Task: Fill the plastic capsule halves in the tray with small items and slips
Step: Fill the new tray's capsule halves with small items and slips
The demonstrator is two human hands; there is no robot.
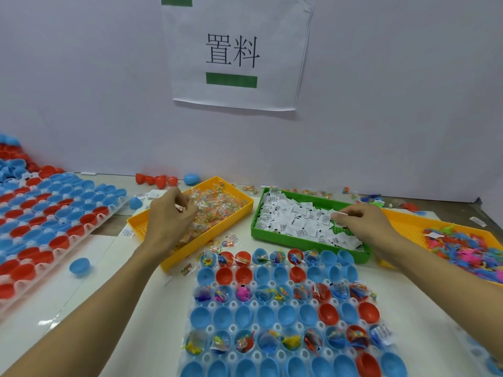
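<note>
Both bare arms reach forward over the desk [81,281]. The left hand [170,213] hovers over the yellow basket [239,210], fingers curled downward and pinching among the small clear packets of coloured beads [215,202]; whether a packet is actually gripped cannot be told. The right hand [359,219] lies over the green basket [285,238], its fingertips bent and pinching a white paper slip [330,216] from the heap of slips [294,216].

The clear tray [245,306] of blue and red capsule halves [272,317] sits just in front of the two baskets, between the arms. Its rows alternate: some halves already hold small toys, packets or slips, others are bare.

At the right, another yellow basket [413,227] holds bright plastic toy figures [468,248]. At the left lies a second tray [106,213] packed with blue and red halves, more heaped behind it. A loose blue half [79,266] lies near the left forearm. A white sheet [236,50] with two printed characters and green bars hangs on the pale wall [81,91] behind.
</note>
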